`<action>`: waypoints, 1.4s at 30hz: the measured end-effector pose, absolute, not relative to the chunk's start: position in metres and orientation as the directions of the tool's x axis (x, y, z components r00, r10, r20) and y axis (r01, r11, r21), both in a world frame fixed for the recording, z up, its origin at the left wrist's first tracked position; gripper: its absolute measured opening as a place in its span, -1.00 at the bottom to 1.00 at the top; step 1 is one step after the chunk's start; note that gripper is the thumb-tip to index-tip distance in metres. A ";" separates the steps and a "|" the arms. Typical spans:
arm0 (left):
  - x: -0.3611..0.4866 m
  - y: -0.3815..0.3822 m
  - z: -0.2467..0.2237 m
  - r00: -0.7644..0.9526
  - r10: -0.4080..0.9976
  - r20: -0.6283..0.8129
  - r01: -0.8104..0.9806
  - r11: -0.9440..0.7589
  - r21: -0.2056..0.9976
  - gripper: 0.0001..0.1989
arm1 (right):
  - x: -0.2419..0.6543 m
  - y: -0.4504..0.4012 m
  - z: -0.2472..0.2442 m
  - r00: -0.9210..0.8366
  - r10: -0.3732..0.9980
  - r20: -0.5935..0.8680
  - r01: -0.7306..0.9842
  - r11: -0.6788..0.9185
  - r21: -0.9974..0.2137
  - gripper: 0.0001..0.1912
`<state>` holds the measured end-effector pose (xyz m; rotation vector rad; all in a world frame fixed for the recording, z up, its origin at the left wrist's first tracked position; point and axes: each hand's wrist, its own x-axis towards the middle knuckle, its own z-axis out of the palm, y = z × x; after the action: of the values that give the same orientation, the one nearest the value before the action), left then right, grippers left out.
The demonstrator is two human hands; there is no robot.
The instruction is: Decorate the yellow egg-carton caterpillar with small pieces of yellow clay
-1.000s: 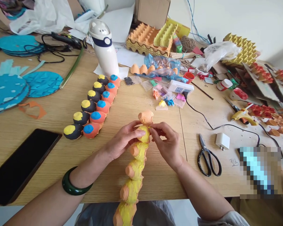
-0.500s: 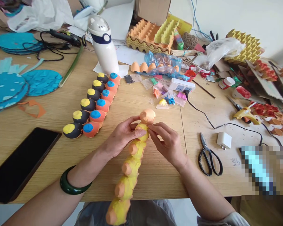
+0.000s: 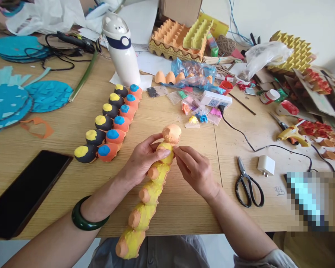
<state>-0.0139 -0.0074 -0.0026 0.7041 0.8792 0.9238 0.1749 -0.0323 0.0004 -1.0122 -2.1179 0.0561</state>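
Note:
A strip of egg carton cups (image 3: pixel 145 197), orange with yellow clay spread over most of it, slants from the middle of the table toward my lap. Its farthest cup is plain orange. My left hand (image 3: pixel 141 162) grips the strip near that far end, thumb lying on the yellow. At the strip's right edge, the fingers of my right hand (image 3: pixel 195 167) are pinched together against the yellow coating; whether a bit of clay sits between them is hidden. To the left stand two finished-looking strips, one black with yellow tops (image 3: pixel 95 121) and one orange-red with blue tops (image 3: pixel 119 121).
A phone (image 3: pixel 28 193) lies at left, black-handled scissors (image 3: pixel 248 182) and a white charger (image 3: pixel 266 165) at right. Beyond are small clay bags (image 3: pixel 194 119), a power strip (image 3: pixel 216 99) with a trailing cord, a white bottle (image 3: pixel 122 52), egg trays (image 3: pixel 178 39) and a yellow glue gun (image 3: pixel 293 136).
The strip's near end has swung left and a little up, and its far cup has shifted slightly left and away. Both hands keep their places on it.

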 end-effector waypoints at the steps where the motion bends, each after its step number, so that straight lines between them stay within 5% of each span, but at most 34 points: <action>1: -0.014 -0.007 -0.002 0.320 0.888 -0.331 -0.370 0.439 0.819 -0.47 | 0.175 -0.032 0.000 -0.383 0.679 0.626 0.645 0.682 -0.345 -0.75; 12: -0.011 -0.004 0.006 0.299 0.904 -0.305 -0.386 0.407 0.827 -0.62 | 0.172 -0.032 0.001 -0.281 0.728 0.625 0.498 0.667 -0.554 -0.71; 24: -0.013 -0.006 0.009 0.370 0.878 -0.304 -0.371 0.439 0.818 -0.70 | 0.169 -0.034 0.006 -0.107 0.876 0.471 0.314 0.479 -0.820 -0.79; 27: -0.013 -0.006 0.010 0.361 0.868 -0.340 -0.369 0.468 0.803 -0.69 | 0.169 -0.035 0.008 -0.016 0.940 0.341 0.149 0.339 -0.929 -0.95; 29: -0.014 -0.006 0.011 0.377 0.853 -0.360 -0.372 0.495 0.785 -0.72 | 0.170 -0.033 0.009 0.022 0.985 0.169 -0.009 0.169 -0.986 -0.82; 34: -0.015 -0.004 0.009 0.437 0.808 -0.395 -0.355 0.558 0.750 -0.78 | 0.171 -0.022 0.007 -0.057 0.987 -0.148 -0.312 -0.159 -0.937 -0.75; 38: -0.016 -0.004 0.007 0.436 0.807 -0.399 -0.318 0.553 0.770 -0.77 | 0.171 -0.020 0.006 -0.075 0.969 -0.236 -0.348 -0.247 -0.904 -0.83; 42: -0.016 -0.006 0.009 0.477 0.802 -0.360 -0.288 0.530 0.798 -0.77 | 0.169 -0.023 0.009 -0.203 0.930 -0.307 -0.341 -0.361 -0.868 -0.70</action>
<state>-0.0164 -0.0057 0.0085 0.7334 0.8120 0.7437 0.1693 -0.0225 0.0092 -1.0810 -0.8283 1.7251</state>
